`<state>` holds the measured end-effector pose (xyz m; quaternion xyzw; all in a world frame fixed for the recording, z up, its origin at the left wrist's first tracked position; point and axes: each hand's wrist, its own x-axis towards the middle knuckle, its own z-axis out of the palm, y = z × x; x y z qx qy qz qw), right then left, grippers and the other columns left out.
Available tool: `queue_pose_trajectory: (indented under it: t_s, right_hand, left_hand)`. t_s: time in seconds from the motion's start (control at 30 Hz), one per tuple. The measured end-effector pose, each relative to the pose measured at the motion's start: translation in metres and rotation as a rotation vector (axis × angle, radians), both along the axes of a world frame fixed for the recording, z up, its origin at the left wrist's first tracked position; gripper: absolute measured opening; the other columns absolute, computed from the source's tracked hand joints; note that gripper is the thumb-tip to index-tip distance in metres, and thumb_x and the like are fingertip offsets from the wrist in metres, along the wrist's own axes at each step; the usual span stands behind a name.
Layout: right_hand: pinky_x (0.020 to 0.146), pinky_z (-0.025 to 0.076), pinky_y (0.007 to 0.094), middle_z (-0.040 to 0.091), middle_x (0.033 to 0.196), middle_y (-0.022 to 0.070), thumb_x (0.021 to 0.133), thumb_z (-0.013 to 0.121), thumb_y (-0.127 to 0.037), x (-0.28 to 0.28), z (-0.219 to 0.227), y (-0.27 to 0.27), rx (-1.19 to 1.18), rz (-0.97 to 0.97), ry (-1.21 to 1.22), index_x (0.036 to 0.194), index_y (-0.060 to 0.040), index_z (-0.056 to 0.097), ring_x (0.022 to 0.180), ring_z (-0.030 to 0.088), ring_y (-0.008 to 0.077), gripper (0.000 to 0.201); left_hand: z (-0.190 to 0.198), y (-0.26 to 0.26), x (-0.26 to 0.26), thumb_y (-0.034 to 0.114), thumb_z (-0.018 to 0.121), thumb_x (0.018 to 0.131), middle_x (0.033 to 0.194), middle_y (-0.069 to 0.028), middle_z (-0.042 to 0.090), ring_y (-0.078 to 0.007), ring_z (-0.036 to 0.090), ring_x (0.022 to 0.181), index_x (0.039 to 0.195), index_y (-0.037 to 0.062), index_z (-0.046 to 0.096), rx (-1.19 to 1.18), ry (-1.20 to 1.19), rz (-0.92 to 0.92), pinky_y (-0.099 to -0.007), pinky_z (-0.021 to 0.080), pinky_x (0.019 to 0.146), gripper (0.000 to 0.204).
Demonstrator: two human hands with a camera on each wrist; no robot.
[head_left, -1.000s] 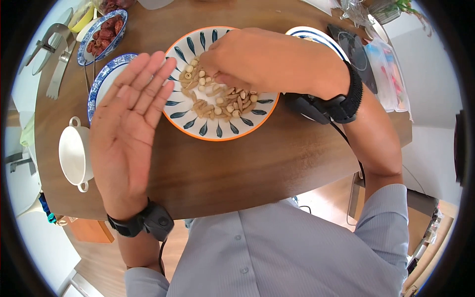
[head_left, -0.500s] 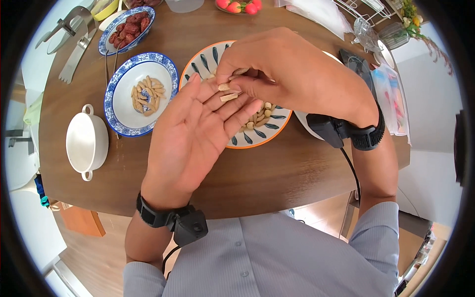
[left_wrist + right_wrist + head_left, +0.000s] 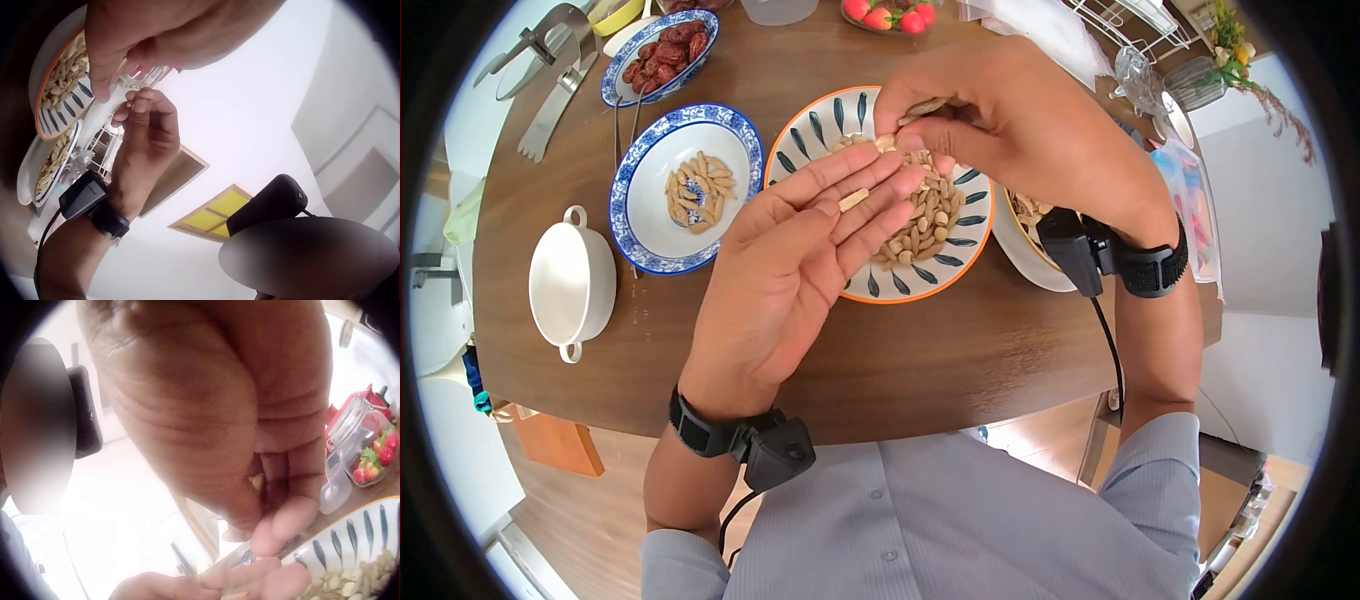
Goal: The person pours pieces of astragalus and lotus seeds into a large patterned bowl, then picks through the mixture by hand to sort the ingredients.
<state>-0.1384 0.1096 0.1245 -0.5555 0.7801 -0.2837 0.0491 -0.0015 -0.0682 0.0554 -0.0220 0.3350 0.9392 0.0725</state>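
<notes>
My left hand (image 3: 775, 265) is turned palm up over the near left of the orange-rimmed plate (image 3: 791, 140). A short, pale stick-like piece (image 3: 854, 199) lies across its straight fingers, with the thumb tip right beside it. My right hand (image 3: 990, 115) pinches a small pale piece (image 3: 886, 142) between thumb and forefinger, close over the left fingertips. A brownish elongated piece (image 3: 926, 106) is tucked in its curled fingers. Beneath the hands the plate carries tan tuber-like pieces (image 3: 928, 215) and round pale seeds. Part of the plate is hidden by the hands.
Left of the plate is a blue-and-white bowl (image 3: 626, 180) with several tan pieces. A white two-handled pot (image 3: 572, 285) stands nearer the left. Dried dates (image 3: 668, 55) sit in a dish behind, strawberries (image 3: 880, 18) at the back. Another dish (image 3: 1028, 212) lies under the right forearm.
My left hand has swung right from beside the blue-and-white bowl to below my right hand. The right hand has come up from the plate's contents. The left thumb has moved in beside the stick-like piece.
</notes>
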Motion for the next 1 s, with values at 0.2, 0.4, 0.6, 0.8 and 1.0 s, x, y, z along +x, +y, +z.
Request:
queue_pose_trajectory:
  t_s: [0.2, 0.4, 0.6, 0.8, 1.0]
  right_hand:
    - [0.066, 0.053, 0.0290, 0.069, 0.089, 0.0103, 0.090, 0.067, 0.005, 0.005, 0.010, 0.005, 0.028, -0.126, -0.183, 0.100, 0.0014, 0.068, 0.073, 0.067, 0.0198, 0.011]
    - [0.067, 0.052, 0.0330, 0.067, 0.088, 0.0128, 0.094, 0.069, -0.002, 0.000, 0.041, 0.023, 0.074, -0.047, -0.018, 0.108, -0.0001, 0.068, 0.075, 0.067, 0.0224, 0.014]
    - [0.066, 0.055, 0.0270, 0.072, 0.090, 0.0090, 0.098, 0.068, -0.005, -0.008, 0.068, 0.049, 0.156, -0.225, -0.148, 0.109, 0.0024, 0.068, 0.073, 0.069, 0.0120, 0.013]
    - [0.065, 0.055, 0.0250, 0.071, 0.086, 0.0066, 0.097, 0.070, -0.003, -0.010, 0.067, 0.089, 0.058, -0.305, -0.075, 0.107, 0.0041, 0.069, 0.072, 0.067, 0.0092, 0.012]
    - [0.064, 0.055, 0.0264, 0.072, 0.085, 0.0089, 0.097, 0.069, -0.002, -0.004, 0.067, 0.115, 0.082, -0.340, 0.015, 0.106, 0.0058, 0.069, 0.069, 0.067, 0.0109, 0.012]
  left_hand:
    - [0.002, 0.000, -0.003, -0.002, 0.047, 0.105, 0.151, -0.0314, 0.047, -0.0377, 0.049, 0.142, 0.145, -0.0171, 0.043, -0.061, -0.022, 0.037, -0.0388, 0.045, 0.120, 0.043]
    - [0.007, 0.006, -0.001, -0.001, 0.049, 0.105, 0.148, -0.0298, 0.051, -0.0359, 0.052, 0.140, 0.143, -0.0157, 0.046, -0.135, -0.024, -0.003, -0.0342, 0.050, 0.115, 0.041]
    - [0.016, 0.045, -0.009, 0.000, 0.049, 0.106, 0.143, -0.0239, 0.058, -0.0341, 0.056, 0.137, 0.139, -0.0116, 0.052, -0.209, -0.026, -0.132, -0.0351, 0.051, 0.113, 0.035]
    - [0.004, 0.102, -0.040, 0.002, 0.049, 0.107, 0.141, -0.0223, 0.057, -0.0339, 0.056, 0.136, 0.140, -0.0118, 0.050, -0.196, 0.081, -0.252, -0.0397, 0.049, 0.115, 0.036]
    - [0.006, 0.125, -0.052, 0.000, 0.046, 0.105, 0.148, -0.0250, 0.052, -0.0349, 0.049, 0.142, 0.148, -0.0115, 0.042, -0.208, 0.093, -0.320, -0.0440, 0.043, 0.118, 0.044]
